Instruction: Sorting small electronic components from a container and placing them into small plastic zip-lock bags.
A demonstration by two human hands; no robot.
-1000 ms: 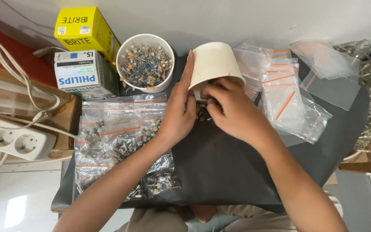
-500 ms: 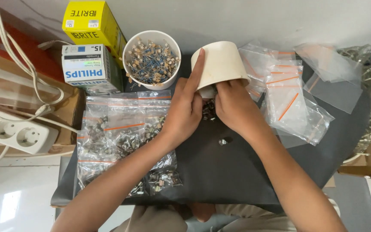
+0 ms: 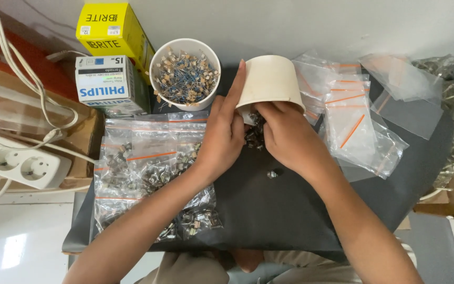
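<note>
The scene was evenly, brightly lit; glare was seen on the clear plastic bags (image 3: 148, 173), and soft shadows were cast.

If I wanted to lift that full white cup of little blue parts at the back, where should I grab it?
Grip the full white cup around its outer wall, just under the rim, coming from the front right. It stands upright and open-topped, so a side hold probably keeps it level. The two boxes crowd its left side.

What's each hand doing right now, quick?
Left hand: steadies the tipped paper cup.
Right hand: fingers curled at the cup's mouth among small metal parts; grip unclear.
</note>
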